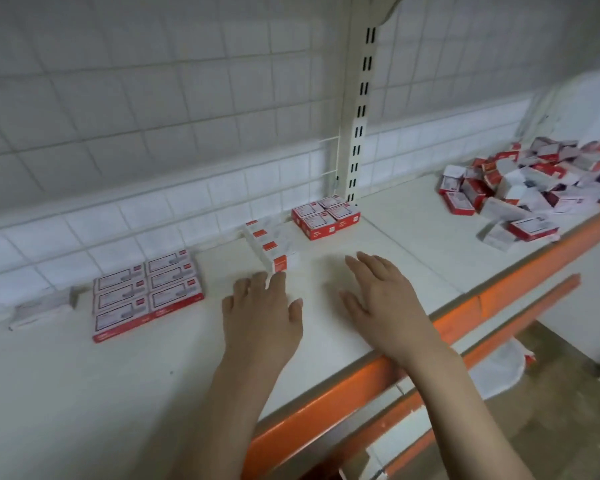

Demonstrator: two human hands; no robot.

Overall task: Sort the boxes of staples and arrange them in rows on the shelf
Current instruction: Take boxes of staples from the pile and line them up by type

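Note:
On the white shelf [84, 393] lie sorted groups of red and white staple boxes. A flat block of several boxes [148, 294] sits at the left. A row of white boxes with red ends [271, 245] runs back from the middle. A small red block [324, 218] stands by the upright. A loose heap of boxes [534, 181] fills the right end. My left hand [262, 317] hovers with relaxed fingers, its fingertips touching the nearest box of the white row. My right hand [387, 303] is spread flat above the bare shelf, holding nothing.
A single pale box [44, 308] lies at the far left by the tiled back wall. A slotted metal upright [361, 109] rises behind the red block. The shelf's orange front edge [465, 306] runs diagonally; a lower shelf and floor lie beyond.

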